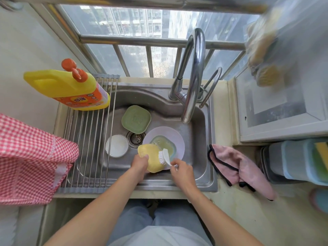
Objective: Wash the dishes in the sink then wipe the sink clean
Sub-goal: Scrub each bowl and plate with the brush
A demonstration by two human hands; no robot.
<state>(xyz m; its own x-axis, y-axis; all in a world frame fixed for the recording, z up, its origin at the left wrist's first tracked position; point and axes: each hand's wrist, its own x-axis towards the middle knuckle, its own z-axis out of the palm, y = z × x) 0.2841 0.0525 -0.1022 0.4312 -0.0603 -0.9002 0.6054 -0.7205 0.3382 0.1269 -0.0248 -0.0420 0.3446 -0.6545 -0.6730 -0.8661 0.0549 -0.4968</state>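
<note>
In the steel sink (200, 157), my left hand (139, 164) grips a yellow square plate (151, 158) by its near edge, tilted up. A white dish brush (165, 157) is held by its handle in my right hand (181, 170), bristles against the yellow plate. Behind it lies a pale pink round plate (174, 137) carrying a blue-green dish (165, 143) with soapy water. A green square plate (136, 119) sits at the back of the basin, and a white round bowl (116, 145) at the left beside the drain (135, 138).
A roll-up drying rack (88, 139) covers the sink's left side, with a yellow detergent bottle (67, 87) on it. The faucet (193, 75) arches over the basin. A pink cloth (237, 166) lies on the right counter. A red checked cloth (30, 157) hangs at left.
</note>
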